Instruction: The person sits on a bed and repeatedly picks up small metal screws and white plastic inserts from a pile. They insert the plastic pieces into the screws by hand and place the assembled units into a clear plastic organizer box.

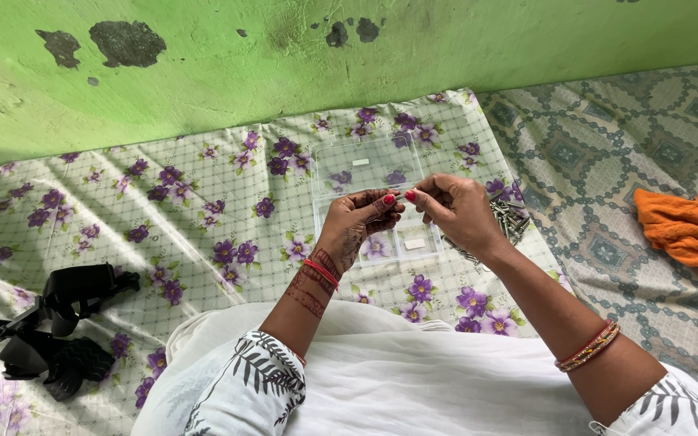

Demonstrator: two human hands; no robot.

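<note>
My left hand (361, 220) and my right hand (454, 208) meet above an open clear plastic box (365, 165) lying on a flowered sheet. Both pinch one small metal screw (403, 194) between thumb and fingertips. The box has a flat lid hinged back toward the wall and a shallow compartmented tray (414, 242) partly hidden under my hands. A heap of metal screws (510, 218) lies on the sheet just right of my right hand.
A black plastic device with straps (54, 323) lies at the left on the sheet. An orange cloth (688, 230) rests on the patterned mat at the right. A green wall (284, 56) runs along the far edge. White fabric covers my lap.
</note>
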